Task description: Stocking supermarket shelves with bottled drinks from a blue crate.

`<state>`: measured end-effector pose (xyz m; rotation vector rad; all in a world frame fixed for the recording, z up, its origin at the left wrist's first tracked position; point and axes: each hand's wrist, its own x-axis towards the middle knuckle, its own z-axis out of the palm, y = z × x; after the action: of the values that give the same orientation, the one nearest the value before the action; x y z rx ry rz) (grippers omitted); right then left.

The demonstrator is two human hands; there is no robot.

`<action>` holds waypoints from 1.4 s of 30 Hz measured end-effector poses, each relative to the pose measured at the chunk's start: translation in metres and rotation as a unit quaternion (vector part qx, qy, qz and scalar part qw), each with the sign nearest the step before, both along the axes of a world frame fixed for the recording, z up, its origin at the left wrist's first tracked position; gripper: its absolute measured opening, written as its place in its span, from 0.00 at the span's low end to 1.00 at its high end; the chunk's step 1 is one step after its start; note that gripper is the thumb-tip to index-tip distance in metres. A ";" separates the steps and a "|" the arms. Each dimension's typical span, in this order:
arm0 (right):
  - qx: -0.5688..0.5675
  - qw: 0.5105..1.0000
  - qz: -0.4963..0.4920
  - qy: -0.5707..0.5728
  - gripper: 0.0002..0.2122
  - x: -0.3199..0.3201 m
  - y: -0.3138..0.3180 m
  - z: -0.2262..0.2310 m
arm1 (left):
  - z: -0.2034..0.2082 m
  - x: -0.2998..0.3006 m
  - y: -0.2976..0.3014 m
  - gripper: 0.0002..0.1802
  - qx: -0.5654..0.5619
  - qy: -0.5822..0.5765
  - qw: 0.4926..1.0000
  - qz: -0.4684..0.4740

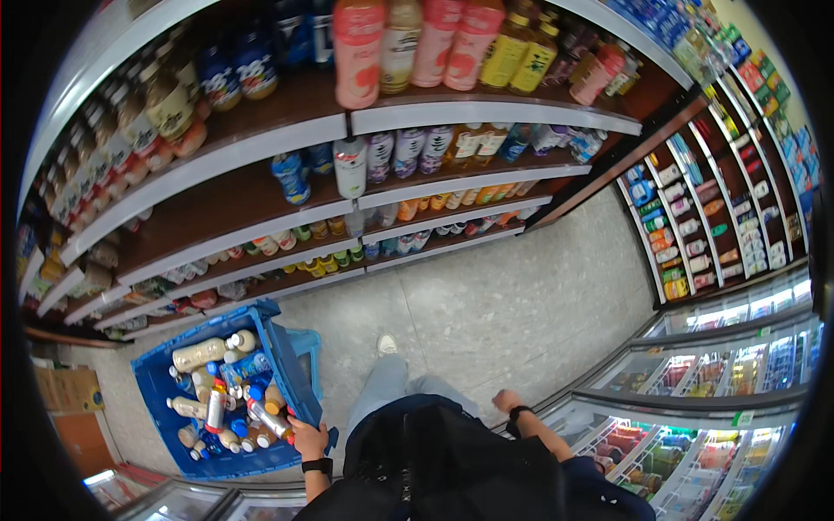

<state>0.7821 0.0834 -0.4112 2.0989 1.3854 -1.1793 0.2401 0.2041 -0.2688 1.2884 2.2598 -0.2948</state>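
At the lower left, my left hand [308, 437] is closed over the near right rim of a blue plastic crate [295, 365]. Jumbled in the crate lie several drink bottles, among them a large beige bottle [200, 354], a blue-wrapped bottle [246, 368] and a white bottle with a red band [215, 408]. My right hand [505, 400] hangs beside my right hip, away from the shelves. Its fingers are loosely curled, and nothing shows in them.
Long drink shelves [452, 117] run across the far side, with large pink bottles [359, 52] on an upper tier. Glass-topped freezers [660, 434] line the right. A blue stool [304, 343] stands by the crate. Cardboard boxes [69, 389] are at far left.
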 end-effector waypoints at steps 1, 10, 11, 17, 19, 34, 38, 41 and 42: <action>0.032 0.996 -0.084 -0.012 0.19 0.008 0.023 0.009 | 0.000 0.010 0.009 0.59 -0.031 0.025 0.999 0.010; 0.140 0.982 -0.025 0.124 0.17 -0.003 0.258 0.045 | 0.058 0.053 0.074 0.45 -0.066 0.014 0.997 -0.046; 0.168 0.973 -0.019 0.156 0.16 -0.010 0.275 0.056 | 0.075 0.076 0.080 0.42 -0.034 0.002 0.999 -0.022; 0.166 0.952 0.132 0.222 0.12 -0.033 0.350 0.091 | 0.076 0.110 0.087 0.35 0.022 -0.016 1.000 0.006; 0.157 0.945 0.157 0.239 0.12 -0.027 0.359 0.092 | 0.089 0.139 0.091 0.36 0.022 -0.045 0.998 0.040; 0.062 0.891 0.359 0.270 0.13 -0.010 0.418 0.107 | 0.135 0.271 0.074 0.33 0.035 -0.084 0.985 0.145; 0.102 0.911 0.308 0.255 0.15 0.018 0.432 0.046 | 0.124 0.278 0.038 0.35 0.024 -0.085 0.974 0.207; 0.108 0.917 0.314 0.221 0.15 0.045 0.446 0.027 | 0.117 0.284 0.003 0.36 0.006 -0.088 0.966 0.244; 0.129 0.934 0.269 0.196 0.16 0.046 0.443 0.043 | 0.109 0.280 -0.014 0.36 0.010 -0.093 0.958 0.269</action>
<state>0.8284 0.5261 -0.3680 1.4990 2.2245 -1.2610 0.5200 0.1896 -0.1595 0.6316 2.3415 0.0481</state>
